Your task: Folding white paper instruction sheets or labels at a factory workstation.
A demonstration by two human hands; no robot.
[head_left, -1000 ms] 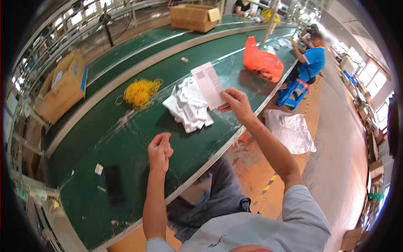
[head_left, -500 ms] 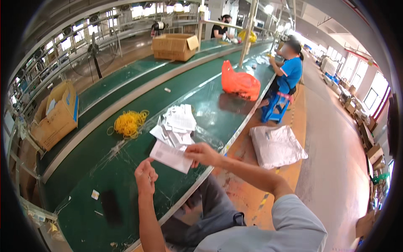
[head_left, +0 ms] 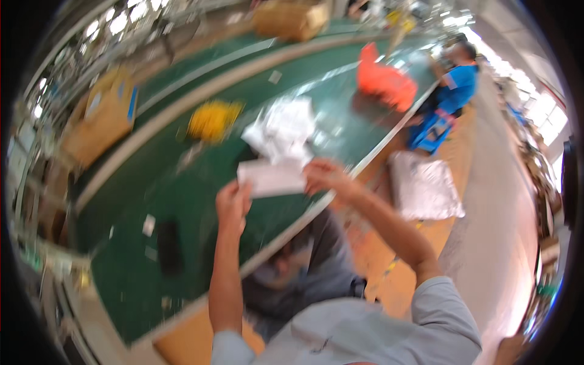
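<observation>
A folded white paper sheet (head_left: 272, 179) is stretched level between my hands above the green worktop. My left hand (head_left: 233, 204) pinches its left end, and my right hand (head_left: 327, 177) grips the right end with the fingers closed. Just beyond the sheet lies a loose heap of white papers (head_left: 283, 125), blurred by motion. A tangle of yellow rubber bands (head_left: 213, 120) rests to the left of that heap. Print on the held sheet is too smeared to make out.
A dark flat object (head_left: 170, 248) lies on the worktop (head_left: 121, 286) at the near left. Farther off are a red plastic bag (head_left: 384, 79), cardboard boxes (head_left: 100, 118) and a person in blue (head_left: 460, 85) by a blue stool (head_left: 433, 131). A wrapped package (head_left: 424, 184) sits on the floor.
The view has shifted, with the scene sliding up and right and blurring. My left hand, earlier at the sheet's left corner with a finger out, now pinches that end; the sheet has turned level.
</observation>
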